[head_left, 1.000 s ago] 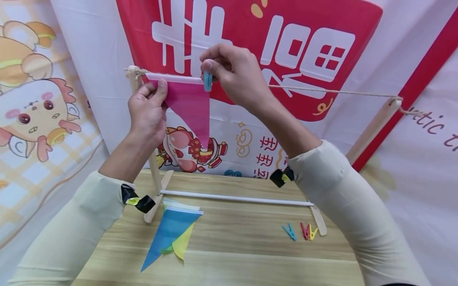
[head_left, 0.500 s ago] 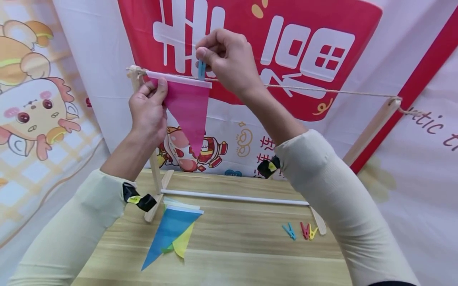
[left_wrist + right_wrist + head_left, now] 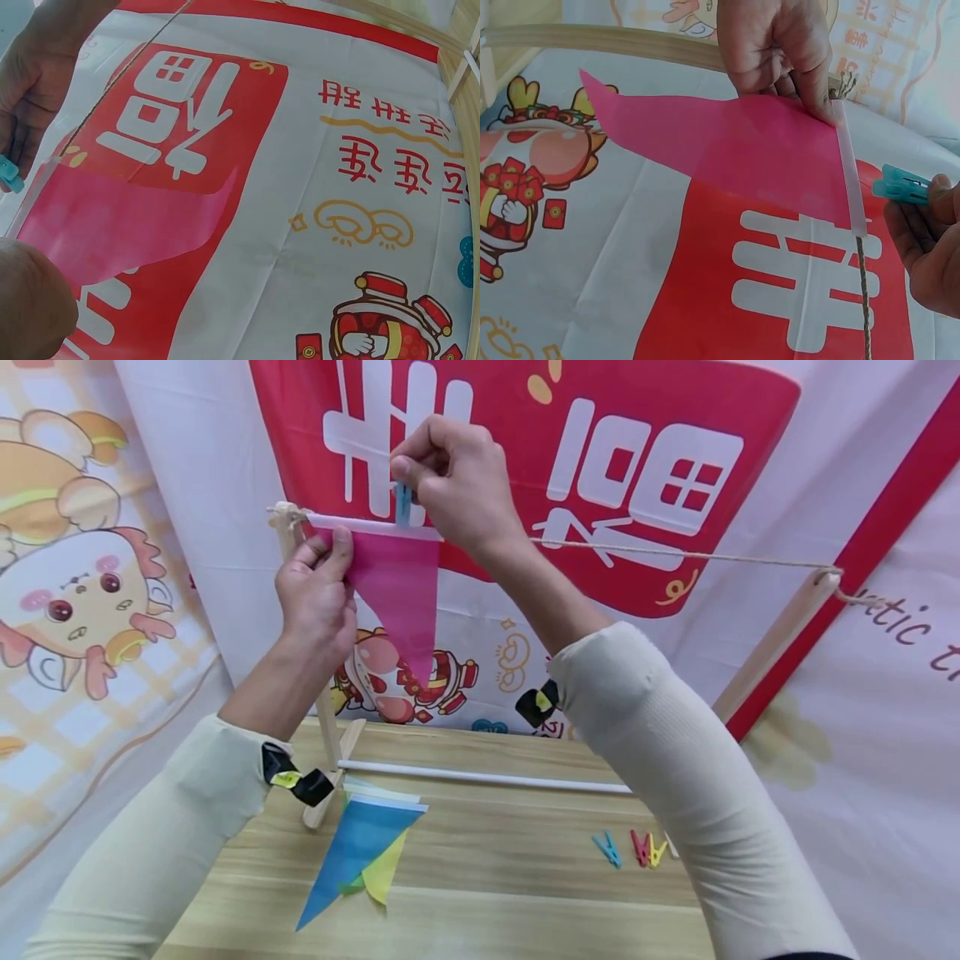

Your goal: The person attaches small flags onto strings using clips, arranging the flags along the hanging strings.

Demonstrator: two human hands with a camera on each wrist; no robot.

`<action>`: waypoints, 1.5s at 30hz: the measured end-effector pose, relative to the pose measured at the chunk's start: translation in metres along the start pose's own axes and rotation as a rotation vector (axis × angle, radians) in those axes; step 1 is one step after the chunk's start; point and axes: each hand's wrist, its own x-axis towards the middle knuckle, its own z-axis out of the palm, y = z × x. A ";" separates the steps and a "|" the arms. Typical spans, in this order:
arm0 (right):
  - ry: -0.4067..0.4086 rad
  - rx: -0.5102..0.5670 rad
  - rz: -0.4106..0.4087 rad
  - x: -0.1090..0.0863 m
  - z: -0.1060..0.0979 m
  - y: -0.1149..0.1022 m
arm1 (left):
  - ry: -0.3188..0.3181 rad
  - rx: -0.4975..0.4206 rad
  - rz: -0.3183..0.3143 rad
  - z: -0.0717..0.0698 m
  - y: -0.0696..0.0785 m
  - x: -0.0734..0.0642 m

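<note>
My left hand (image 3: 315, 589) pinches a pink triangular pennant (image 3: 397, 577) near the left end of its white top band, thumb in front. The band lies along a thin twine (image 3: 637, 550) strung between two wooden posts. Between thumb and fingers of my right hand (image 3: 465, 485) is a light blue clothespin (image 3: 403, 506), held over the middle of the band. In the right wrist view the clothespin (image 3: 901, 185) points at the white band (image 3: 850, 169) with a small gap between them. The pennant's tip hangs downward.
On the wooden table lie a blue pennant (image 3: 360, 843) over yellow and green ones, and spare clothespins: blue (image 3: 607, 850), red (image 3: 641, 848) and yellow (image 3: 657, 852). A white rod (image 3: 480, 776) joins the stand's feet. The left post (image 3: 326, 727) is beside my left wrist; a printed cloth hangs behind.
My right hand has lifted the clothespin from the band's right end and moved it left, above the band's middle. My left hand keeps its pinch; the pennant's free side has swung slightly.
</note>
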 end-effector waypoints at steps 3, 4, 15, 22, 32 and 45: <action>-0.012 0.002 0.010 0.004 0.005 -0.001 | 0.009 -0.010 -0.003 0.000 -0.001 0.001; -0.017 0.001 0.013 0.005 0.006 -0.001 | 0.010 -0.006 -0.002 0.000 -0.002 0.001; -0.064 -0.022 0.093 0.015 0.017 0.004 | 0.011 -0.001 0.009 0.002 -0.003 0.004; -0.115 -0.050 0.033 0.015 0.021 0.006 | 0.001 -0.027 -0.001 0.004 -0.003 0.002; -0.190 -0.102 0.080 0.016 0.022 0.009 | 0.013 -0.029 -0.020 0.006 -0.004 0.002; -0.269 -0.097 0.143 0.016 0.021 0.013 | -0.026 -0.036 0.008 0.004 -0.009 0.005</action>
